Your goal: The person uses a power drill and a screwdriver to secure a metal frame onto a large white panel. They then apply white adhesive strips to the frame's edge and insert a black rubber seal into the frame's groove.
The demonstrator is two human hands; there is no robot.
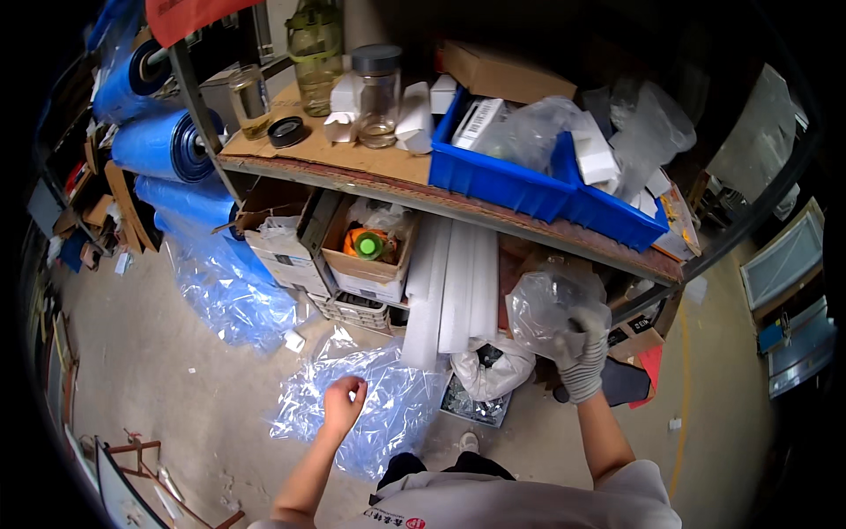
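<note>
My right hand [582, 360], in a grey-and-white knit glove with dark finger parts, grips a clear plastic bag [545, 304] by its lower right side. The bag hangs in front of the lower shelf space, and what it holds, if anything, cannot be made out. My left hand [344, 403] is bare, its fingers curled in with nothing visible in them. Below it, crumpled clear plastic film [352, 436] spreads over the floor. Between my hands, a white sack [492, 370] with dark contents sits on a tray of small parts [476, 406].
Blue bins [498, 181] with bags and white boxes stand on the shelf, beside a lidded jar [378, 97]. White foam tubes [454, 291] lean out underneath, next to open cartons [361, 273]. Blue film rolls [163, 145] hang at left. The shelf's front edge [352, 182] crosses ahead.
</note>
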